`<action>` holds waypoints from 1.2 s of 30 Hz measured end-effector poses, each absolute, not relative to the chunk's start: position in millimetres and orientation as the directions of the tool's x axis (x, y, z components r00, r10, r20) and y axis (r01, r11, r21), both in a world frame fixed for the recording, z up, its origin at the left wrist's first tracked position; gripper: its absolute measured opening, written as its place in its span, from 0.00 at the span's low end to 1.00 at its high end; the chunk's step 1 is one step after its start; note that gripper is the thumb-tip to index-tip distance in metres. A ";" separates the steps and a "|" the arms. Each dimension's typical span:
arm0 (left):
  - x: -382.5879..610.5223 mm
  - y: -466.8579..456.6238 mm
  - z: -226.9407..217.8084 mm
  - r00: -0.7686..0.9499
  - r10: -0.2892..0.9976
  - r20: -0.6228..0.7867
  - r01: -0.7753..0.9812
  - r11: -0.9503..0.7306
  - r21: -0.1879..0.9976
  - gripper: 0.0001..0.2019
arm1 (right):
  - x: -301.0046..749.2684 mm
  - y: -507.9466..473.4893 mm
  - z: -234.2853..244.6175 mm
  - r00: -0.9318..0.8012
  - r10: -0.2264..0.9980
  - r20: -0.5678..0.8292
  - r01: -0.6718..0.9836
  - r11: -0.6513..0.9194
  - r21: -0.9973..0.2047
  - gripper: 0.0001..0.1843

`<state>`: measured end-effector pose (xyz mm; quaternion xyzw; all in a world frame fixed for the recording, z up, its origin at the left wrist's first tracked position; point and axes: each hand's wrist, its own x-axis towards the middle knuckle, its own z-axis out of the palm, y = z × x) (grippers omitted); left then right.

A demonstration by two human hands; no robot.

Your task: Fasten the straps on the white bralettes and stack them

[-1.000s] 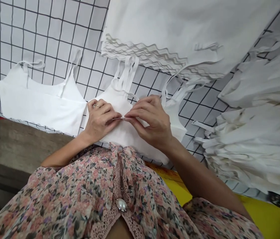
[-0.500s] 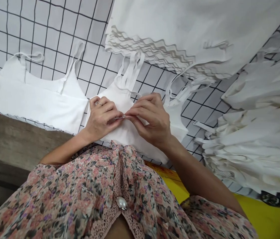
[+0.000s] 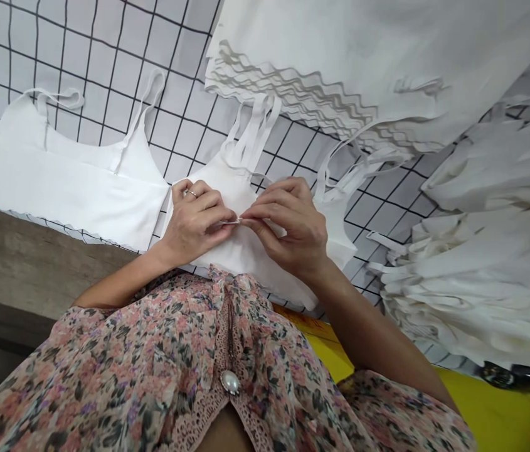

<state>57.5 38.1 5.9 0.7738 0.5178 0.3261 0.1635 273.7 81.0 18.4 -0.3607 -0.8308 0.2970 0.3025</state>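
Matt white cloth camisole (image 3: pixel 250 260); thin glossy pin (image 3: pixel 229 221), probably metal.

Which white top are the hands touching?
The middle white strappy top: the left hand and right hand rest on it, while the top beside it lies untouched.

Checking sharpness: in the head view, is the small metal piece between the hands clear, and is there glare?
Head view: the small metal piece between the left hand and right hand is thin and slightly soft, hard to identify; no harsh glare, though the white fabric looks bright and flat.
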 end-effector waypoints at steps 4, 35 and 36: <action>58.1 38.0 5.5 0.245 0.906 0.344 0.687 -0.413 0.598 0.07 | 275.0 81.0 18.3 -0.563 0.782 0.268 0.422 0.550 -0.720 0.01; 50.9 38.7 5.8 0.291 0.930 0.223 0.639 -0.363 0.678 0.12 | 277.6 96.7 24.4 -0.782 0.613 0.115 0.462 0.692 -0.555 0.18; 51.0 39.0 5.7 0.295 0.932 0.209 0.646 -0.355 0.676 0.12 | 275.8 99.1 25.3 -0.794 0.600 0.095 0.459 0.695 -0.553 0.19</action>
